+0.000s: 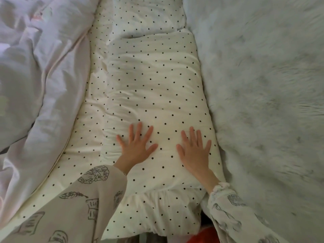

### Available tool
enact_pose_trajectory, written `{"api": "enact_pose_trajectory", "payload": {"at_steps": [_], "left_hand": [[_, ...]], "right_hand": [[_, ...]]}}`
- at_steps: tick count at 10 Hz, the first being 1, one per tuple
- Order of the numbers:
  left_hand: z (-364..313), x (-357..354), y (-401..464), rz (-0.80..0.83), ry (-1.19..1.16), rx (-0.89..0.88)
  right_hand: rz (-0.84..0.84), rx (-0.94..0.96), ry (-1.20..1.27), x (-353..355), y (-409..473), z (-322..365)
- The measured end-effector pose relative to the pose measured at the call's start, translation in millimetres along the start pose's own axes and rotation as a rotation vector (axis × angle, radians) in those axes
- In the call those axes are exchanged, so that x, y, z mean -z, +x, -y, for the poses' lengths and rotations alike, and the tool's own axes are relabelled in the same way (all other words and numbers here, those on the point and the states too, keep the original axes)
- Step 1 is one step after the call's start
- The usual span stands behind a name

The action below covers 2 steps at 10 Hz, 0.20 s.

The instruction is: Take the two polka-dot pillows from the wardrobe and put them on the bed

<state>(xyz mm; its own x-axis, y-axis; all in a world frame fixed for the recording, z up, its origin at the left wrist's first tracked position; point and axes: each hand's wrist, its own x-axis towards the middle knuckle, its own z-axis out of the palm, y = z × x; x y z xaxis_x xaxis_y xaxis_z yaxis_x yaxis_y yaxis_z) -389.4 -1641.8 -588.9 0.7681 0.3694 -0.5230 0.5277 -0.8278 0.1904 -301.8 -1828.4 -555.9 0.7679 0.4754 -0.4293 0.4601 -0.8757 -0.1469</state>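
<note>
A cream pillow with black polka dots (157, 88) lies lengthwise on the bed, running away from me. A second polka-dot pillow (149, 14) lies beyond it at the top of the view, touching its far end. My left hand (136, 146) and my right hand (194, 149) both rest flat on the near pillow, palms down and fingers spread, holding nothing. Under the pillows lies a matching polka-dot sheet (87, 137), showing on the left side.
A crumpled pale lilac duvet (38, 76) is heaped along the left of the pillows. A fluffy whitish-grey blanket (263, 93) covers the right side. Something red (205, 235) shows at the bottom edge below the near pillow.
</note>
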Motion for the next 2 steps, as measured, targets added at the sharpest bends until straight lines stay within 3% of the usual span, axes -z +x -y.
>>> {"api": "enact_pose_trajectory", "payload": {"at_steps": [1,2], "left_hand": [[2,2,-2,0.018,-0.008,-0.001],[2,1,-3,0.019,-0.006,-0.023]], "right_hand": [[0.162,-0.040,0.255,12,-23,5],[0.151,-0.030,0.774,62,-32,5]]}}
